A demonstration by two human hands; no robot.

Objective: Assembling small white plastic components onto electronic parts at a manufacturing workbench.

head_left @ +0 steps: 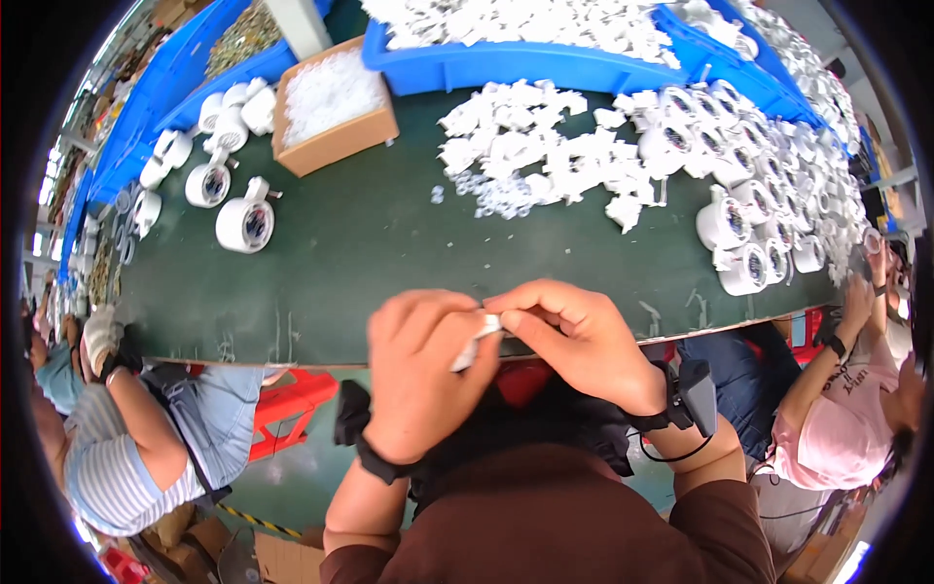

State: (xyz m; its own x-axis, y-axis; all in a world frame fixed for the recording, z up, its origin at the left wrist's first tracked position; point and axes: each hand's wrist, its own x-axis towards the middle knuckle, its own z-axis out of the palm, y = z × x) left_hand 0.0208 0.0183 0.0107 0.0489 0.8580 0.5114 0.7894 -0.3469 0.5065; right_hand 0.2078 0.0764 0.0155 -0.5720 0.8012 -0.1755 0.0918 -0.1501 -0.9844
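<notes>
"What's the left hand (418,360) holding?"

"Its fingers are clamping on a small white part (489,324) by the tabletop's (341,282) near edge. It's looking light, stiff, perhaps slippery."

"And the right hand (589,346)?"

"Its thumb and forefinger are pinching the upper end; the ends are probably offering the best hold."

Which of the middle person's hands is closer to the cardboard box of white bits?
Left. The left hand is below the cardboard box in the picture, somewhat to its right; the right hand is also below, but farther right.
</notes>
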